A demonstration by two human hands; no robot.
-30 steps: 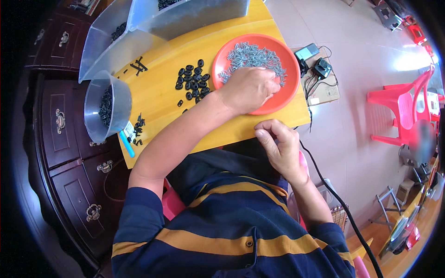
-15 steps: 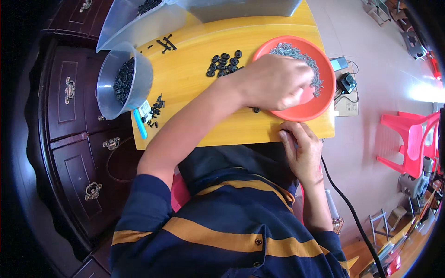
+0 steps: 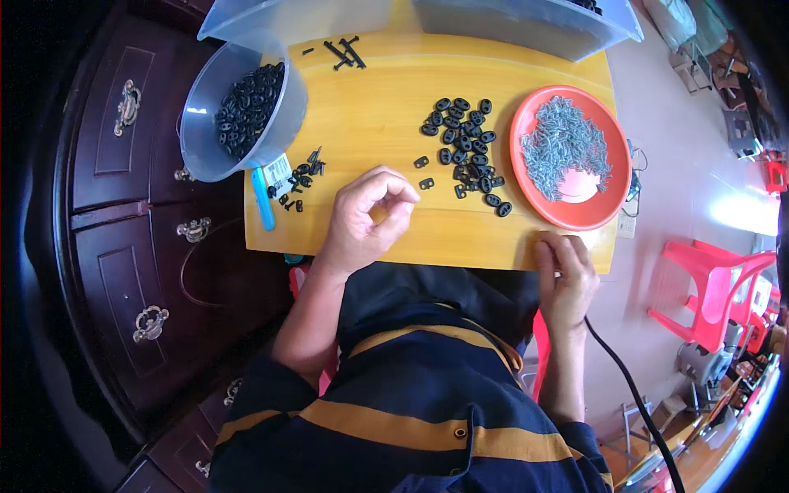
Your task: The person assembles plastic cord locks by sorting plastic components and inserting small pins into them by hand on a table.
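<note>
My left hand (image 3: pixel 368 215) hovers over the near part of the yellow table, its thumb and forefinger pinched into a ring; whatever is between the tips is too small to make out. At the table's near right edge, my right hand (image 3: pixel 567 271) is closed with curled fingers, and its contents are hidden. Just beyond it lies an orange-red plate (image 3: pixel 615 215) holding a heap of small grey screws (image 3: pixel 567 140). Between the hands and to the far side, many black oval two-holed pieces (image 3: pixel 464 144) are spread loosely. A few smaller black pieces (image 3: pixel 426 183) lie nearer my left hand.
On the left, a clear tub (image 3: pixel 193 135) of black pieces leans beside a blue-handled tool (image 3: pixel 263 200) and small black parts (image 3: pixel 301 177). Long black bolts (image 3: pixel 345 53) lie farther back. Clear bins (image 3: pixel 509 29) line the far edge. A pink stool (image 3: pixel 707 287) stands right.
My left hand has drawn back from the plate of screws toward the left, uncovering the plate and black pieces. The right hand stays by the near edge. The whole view has shifted slightly.
</note>
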